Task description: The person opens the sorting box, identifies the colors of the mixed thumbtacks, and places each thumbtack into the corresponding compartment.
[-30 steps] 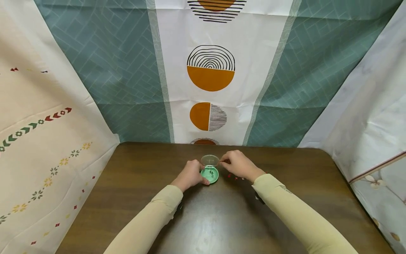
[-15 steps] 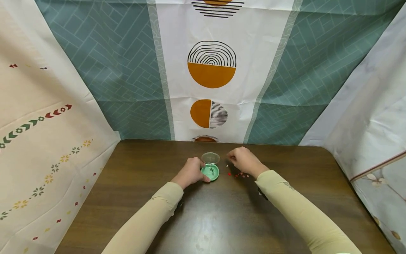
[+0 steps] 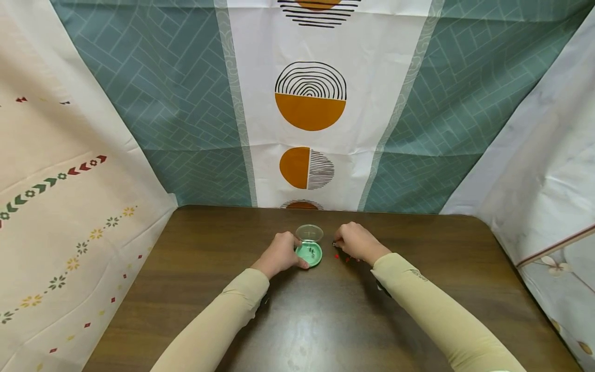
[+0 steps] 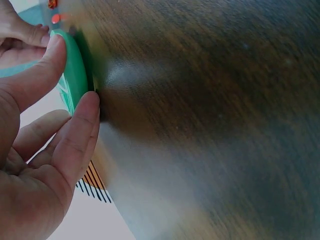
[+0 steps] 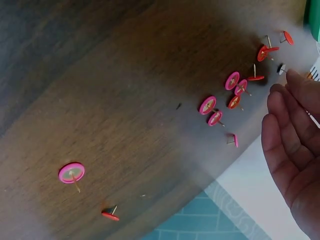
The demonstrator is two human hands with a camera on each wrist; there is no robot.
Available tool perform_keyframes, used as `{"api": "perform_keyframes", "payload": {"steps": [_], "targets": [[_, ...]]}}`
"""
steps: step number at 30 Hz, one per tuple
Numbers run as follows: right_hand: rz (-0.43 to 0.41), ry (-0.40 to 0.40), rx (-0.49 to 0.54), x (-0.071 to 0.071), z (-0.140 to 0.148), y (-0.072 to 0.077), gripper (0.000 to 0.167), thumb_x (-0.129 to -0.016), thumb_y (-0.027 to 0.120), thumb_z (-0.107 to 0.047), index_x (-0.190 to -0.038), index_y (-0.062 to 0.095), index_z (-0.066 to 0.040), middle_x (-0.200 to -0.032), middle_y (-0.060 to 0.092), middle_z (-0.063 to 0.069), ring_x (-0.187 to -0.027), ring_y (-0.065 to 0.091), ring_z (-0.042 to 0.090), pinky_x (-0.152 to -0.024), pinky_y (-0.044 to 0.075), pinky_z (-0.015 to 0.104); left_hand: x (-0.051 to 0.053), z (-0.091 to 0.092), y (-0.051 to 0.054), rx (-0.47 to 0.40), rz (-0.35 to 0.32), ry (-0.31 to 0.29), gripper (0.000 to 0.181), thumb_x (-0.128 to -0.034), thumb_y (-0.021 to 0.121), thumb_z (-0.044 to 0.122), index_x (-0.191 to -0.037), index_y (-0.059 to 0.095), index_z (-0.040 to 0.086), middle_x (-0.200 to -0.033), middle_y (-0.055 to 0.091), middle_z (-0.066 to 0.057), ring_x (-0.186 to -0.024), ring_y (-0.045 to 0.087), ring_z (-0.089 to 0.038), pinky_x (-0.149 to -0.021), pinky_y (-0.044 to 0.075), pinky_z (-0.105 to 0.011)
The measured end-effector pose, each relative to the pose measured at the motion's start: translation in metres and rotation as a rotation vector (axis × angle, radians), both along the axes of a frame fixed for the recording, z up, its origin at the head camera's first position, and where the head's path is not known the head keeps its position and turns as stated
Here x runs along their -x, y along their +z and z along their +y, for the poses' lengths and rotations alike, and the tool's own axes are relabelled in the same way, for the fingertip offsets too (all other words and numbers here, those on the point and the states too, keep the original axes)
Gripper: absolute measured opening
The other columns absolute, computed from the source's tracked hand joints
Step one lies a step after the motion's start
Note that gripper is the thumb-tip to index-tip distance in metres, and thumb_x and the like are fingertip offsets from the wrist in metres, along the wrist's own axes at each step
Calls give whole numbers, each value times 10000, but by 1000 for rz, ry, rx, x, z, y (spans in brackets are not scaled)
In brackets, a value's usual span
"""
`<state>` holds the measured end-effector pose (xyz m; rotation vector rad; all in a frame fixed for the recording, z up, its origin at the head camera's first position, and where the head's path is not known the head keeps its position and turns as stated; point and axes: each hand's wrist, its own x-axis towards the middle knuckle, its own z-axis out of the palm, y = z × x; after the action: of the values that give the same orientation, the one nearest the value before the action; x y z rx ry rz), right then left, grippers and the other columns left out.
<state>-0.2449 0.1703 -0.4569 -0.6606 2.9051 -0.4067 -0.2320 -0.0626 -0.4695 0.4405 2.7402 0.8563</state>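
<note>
The left hand (image 3: 280,253) holds a small round green case (image 3: 309,253) by its left side, with its clear lid (image 3: 309,233) raised at the back. Seen from the left wrist, thumb and fingers of the left hand (image 4: 35,185) grip the rim of the green case (image 4: 75,75). To the right of the case, the right hand (image 3: 358,242) has its fingertips at a small silver tack (image 3: 333,243) on the table. In the right wrist view, the right hand (image 5: 300,135) pinches at the edge of the silver tack (image 5: 282,69), fingers curled.
Several red and pink tacks lie near the right hand, among them a red tack (image 5: 286,37) and a pink tack (image 5: 207,105). A larger pink tack (image 5: 71,173) lies apart on the brown table (image 3: 297,320). Patterned cloths (image 3: 200,103) hang behind the table.
The right hand has moved right, away from the lid, then lowered to the silver tack. The left hand keeps its hold on the case.
</note>
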Motion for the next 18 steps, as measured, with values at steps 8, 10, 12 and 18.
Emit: {"api": "perform_keyframes", "payload": {"steps": [8, 10, 12, 18], "targets": [[34, 3, -60, 0, -4, -4, 102, -843, 689, -167, -762, 733, -211, -680, 641, -123, -546, 531, 23, -637, 500, 262, 0, -1, -3, -2, 13, -14, 649, -564, 895, 335, -1099, 696, 26, -1140, 675, -107, -1100, 601, -230, -897, 504, -363], [44, 5, -71, 0, -5, -6, 89, -838, 694, -178, -772, 737, -220, -696, 648, -129, -582, 542, 22, -646, 503, 265, -1, -1, -4, -3, 18, -16, 635, -562, 897, 330, -1085, 703, 29, -1130, 679, -102, -1087, 607, -227, -890, 506, -361], [56, 7, -87, 0, -5, -8, 78, -835, 697, -194, -779, 738, -229, -713, 654, -134, -611, 555, 24, -650, 505, 268, -1, -1, -3, 0, 24, -20, 622, -562, 898, 328, -1075, 709, 32, -1121, 683, -98, -1076, 611, -224, -883, 508, -357], [108, 17, -114, 0, -5, -11, 87, -819, 711, -214, -740, 723, -251, -720, 647, -144, -677, 583, 51, -646, 506, 292, -1, -1, 0, -4, 11, -14, 642, -559, 899, 329, -1086, 701, 22, -1125, 681, -106, -1066, 612, -216, -874, 511, -352]]}}
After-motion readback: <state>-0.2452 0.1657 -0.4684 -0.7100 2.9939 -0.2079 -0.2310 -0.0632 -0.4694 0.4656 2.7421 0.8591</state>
